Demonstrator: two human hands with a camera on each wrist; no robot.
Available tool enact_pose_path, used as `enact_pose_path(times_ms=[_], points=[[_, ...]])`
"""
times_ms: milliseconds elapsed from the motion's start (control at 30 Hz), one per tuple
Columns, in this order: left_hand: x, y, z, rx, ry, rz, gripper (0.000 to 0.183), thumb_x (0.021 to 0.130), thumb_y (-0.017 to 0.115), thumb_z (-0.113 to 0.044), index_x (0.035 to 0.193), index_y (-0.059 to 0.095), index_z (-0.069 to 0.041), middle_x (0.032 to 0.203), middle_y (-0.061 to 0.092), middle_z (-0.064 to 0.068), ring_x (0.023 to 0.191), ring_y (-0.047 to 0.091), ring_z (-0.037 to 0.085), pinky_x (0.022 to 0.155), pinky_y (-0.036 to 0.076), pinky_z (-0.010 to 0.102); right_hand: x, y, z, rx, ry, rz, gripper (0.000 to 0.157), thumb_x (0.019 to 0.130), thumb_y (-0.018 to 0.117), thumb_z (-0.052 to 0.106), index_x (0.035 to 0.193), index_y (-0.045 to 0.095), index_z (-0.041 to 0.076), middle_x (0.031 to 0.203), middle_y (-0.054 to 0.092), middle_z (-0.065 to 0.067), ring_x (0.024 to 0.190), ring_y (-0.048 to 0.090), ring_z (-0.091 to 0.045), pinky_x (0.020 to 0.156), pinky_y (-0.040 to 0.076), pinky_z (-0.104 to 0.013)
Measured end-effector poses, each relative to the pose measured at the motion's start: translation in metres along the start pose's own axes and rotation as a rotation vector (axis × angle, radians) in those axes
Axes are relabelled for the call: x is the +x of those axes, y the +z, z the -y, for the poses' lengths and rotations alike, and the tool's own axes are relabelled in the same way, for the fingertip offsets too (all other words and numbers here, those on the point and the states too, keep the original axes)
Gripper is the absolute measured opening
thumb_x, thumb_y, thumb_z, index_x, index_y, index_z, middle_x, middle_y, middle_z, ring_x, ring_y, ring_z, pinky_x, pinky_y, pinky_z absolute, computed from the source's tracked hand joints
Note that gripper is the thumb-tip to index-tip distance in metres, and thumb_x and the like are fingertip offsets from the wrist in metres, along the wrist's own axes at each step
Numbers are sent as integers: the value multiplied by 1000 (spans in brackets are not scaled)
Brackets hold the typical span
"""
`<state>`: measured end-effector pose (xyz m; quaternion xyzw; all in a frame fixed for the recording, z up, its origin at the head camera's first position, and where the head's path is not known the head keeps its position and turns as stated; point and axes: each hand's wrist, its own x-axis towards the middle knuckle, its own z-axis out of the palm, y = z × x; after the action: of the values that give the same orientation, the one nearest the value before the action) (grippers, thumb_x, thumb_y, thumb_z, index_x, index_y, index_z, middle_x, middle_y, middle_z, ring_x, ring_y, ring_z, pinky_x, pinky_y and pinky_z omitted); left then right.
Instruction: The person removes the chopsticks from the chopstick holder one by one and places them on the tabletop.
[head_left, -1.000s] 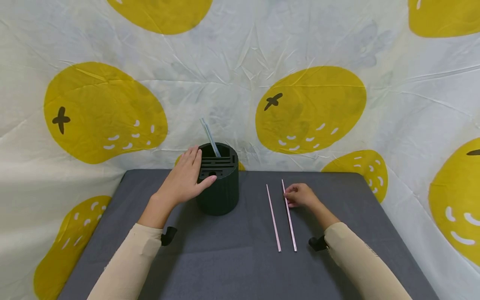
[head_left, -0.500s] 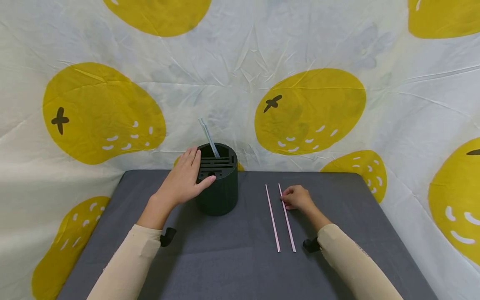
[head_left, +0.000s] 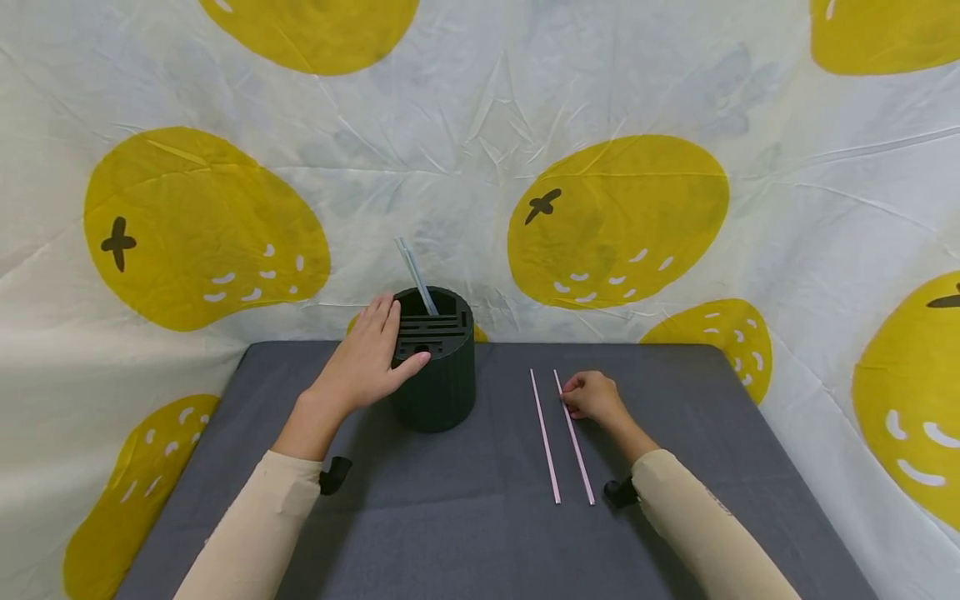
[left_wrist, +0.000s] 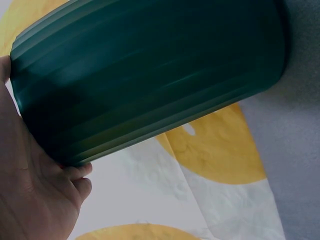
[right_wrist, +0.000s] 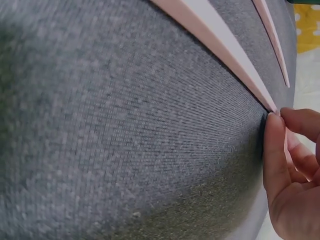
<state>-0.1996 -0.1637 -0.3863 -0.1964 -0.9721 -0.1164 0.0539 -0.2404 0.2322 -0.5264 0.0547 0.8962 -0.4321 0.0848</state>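
My left hand (head_left: 358, 354) rests against the upper left side and rim of a dark green ribbed cylindrical utensil holder (head_left: 442, 392). Its fingers lie fairly straight toward the back and the thumb is spread over the front. Light blue sticks (head_left: 417, 275), likely chopsticks, lean in the holder's rear compartment. To the right, my right hand (head_left: 596, 396) pinches one pink chopstick (head_left: 578, 454) near its thin far end, between thumb and index finger, as the right wrist view shows. A second pink chopstick (head_left: 546, 442) lies beside it on the left, untouched.
Slots and small holes (head_left: 431, 333) mark the holder's front top. A grey cloth (head_left: 465, 533) covers the table, and behind its back edge hangs a white curtain (head_left: 450, 200) with yellow fruit prints.
My right hand has shifted slightly left and nearer, and the far end of the pinched pink chopstick has come with it toward the other one. The left hand stays on the holder.
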Motion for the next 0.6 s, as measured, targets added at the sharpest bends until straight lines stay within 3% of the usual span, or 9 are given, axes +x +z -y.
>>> enact_pose_path(times_ms=[333, 600], points=[[1, 3, 0, 7, 13, -19, 102, 89, 25, -78, 155, 5, -3, 163, -4, 12, 152, 1, 34, 122, 10, 54, -7, -8, -8, 151, -50, 25, 24, 87, 71, 9, 105, 66, -6, 86, 72, -15, 64, 67, -12, 59, 60, -29], [0, 4, 0, 12, 15, -21, 103, 89, 26, -78, 155, 5, -3, 163, -2, 14, 152, 1, 34, 122, 9, 54, -9, -27, 7, 30, -151, 34, 24, 90, 68, 15, 108, 65, -1, 92, 71, -17, 66, 67, -15, 61, 59, -31]])
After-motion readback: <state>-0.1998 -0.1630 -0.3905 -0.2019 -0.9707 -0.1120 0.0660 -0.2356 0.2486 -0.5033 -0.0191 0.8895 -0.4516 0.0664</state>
